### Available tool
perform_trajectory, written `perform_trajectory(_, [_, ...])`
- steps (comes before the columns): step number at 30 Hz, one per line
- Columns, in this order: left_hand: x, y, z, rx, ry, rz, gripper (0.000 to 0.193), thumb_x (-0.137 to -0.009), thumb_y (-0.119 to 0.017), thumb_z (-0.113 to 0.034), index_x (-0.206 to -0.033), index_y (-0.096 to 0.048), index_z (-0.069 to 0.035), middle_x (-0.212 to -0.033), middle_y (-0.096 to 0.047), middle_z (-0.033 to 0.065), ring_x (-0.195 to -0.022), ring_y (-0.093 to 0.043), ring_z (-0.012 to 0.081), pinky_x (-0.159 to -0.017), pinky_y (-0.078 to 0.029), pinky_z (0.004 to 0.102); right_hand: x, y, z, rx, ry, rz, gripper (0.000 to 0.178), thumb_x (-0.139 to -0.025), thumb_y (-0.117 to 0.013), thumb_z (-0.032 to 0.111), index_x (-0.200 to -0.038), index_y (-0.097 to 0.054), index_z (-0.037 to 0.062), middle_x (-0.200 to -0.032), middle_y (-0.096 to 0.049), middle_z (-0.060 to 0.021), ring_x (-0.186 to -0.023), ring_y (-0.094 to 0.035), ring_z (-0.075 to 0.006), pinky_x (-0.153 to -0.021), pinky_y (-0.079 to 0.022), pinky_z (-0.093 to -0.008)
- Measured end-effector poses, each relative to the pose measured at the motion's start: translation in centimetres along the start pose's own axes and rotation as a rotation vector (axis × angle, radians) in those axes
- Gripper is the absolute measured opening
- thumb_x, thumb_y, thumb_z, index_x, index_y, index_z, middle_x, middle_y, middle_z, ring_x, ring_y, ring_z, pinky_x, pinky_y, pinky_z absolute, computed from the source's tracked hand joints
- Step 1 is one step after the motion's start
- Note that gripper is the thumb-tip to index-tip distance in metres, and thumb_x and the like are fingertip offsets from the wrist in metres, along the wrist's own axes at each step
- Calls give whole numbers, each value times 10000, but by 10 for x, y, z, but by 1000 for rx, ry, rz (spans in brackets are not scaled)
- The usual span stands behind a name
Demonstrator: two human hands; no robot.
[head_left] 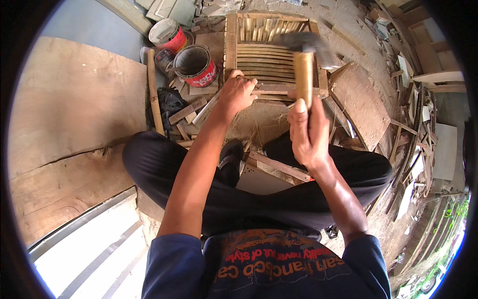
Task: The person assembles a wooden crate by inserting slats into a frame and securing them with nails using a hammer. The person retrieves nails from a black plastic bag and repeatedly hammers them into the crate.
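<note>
My right hand (309, 132) is closed round the wooden handle of a hammer (303, 74), thumb along the shaft. The hammer stands raised in front of me, its dark head blurred by motion. Before me on the ground is a slatted wooden crate (230, 42), with thin slats across it and along its far side. My left hand (240, 93) grips the near left corner of the crate, fingers curled over its top rail. Whether a small nail is pinched between those fingertips cannot be made out. The hammer hides part of the crate's right side.
Two red paint cans (195, 67) stand left of the crate, near a dark bag (171, 102) and wood offcuts. A large plywood board (79, 99) lies at the left. To the right are a wooden panel (361, 107) and a heap of scrap wood (416, 144). My crossed legs are close below.
</note>
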State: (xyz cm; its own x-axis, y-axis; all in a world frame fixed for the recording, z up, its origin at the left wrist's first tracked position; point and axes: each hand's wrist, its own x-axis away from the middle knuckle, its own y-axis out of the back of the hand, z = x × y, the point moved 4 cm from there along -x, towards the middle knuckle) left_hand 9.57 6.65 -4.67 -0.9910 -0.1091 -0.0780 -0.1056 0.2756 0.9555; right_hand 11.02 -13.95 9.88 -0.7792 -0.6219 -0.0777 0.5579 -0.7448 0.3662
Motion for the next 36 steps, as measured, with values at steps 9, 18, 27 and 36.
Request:
perform_trajectory(9, [-1, -1, -2, 14, -11, 73, 465, -780, -810, -294, -1115, -686, 4, -822, -729, 195, -872, -707, 318, -1052, -379, 422, 21, -12, -67, 242, -192, 54, 293, -1075, -517, 248, -947, -463, -10, -607, -551, -213, -498, -566, -353, -493, -418, -435])
perform_trajectory(18, [0, -3, 1, -16, -50, 32, 369, -817, -785, -319, -1035, -675, -41, -850, -739, 147, -900, -701, 289, -1060, -356, 403, 21, -24, -57, 184, -187, 111, 264, -1055, -534, 209, -1018, -469, -43, -700, -611, -331, -744, -642, -534, -584, -478, -521])
perform_trajectory(27, [-3, -1, -1, 64, -21, 87, 443, -772, -802, -292, -1075, -665, 0, -958, -718, 212, -1064, -648, 339, -1057, -367, 430, 22, -28, -66, 191, -186, 119, 274, -1052, -536, 218, -999, -463, -42, -721, -616, -345, -779, -616, -553, -588, -476, -541])
perform_trajectory(36, [5, -4, 3, 37, -41, -91, 380, -755, -830, -259, -1038, -688, -51, -978, -741, 134, -1075, -655, 299, -1065, -371, 399, 7, -3, 11, -17, 106, -67, 327, -1075, -493, 287, -1125, -494, -35, -628, -584, -163, -567, -666, -336, -520, -482, -398])
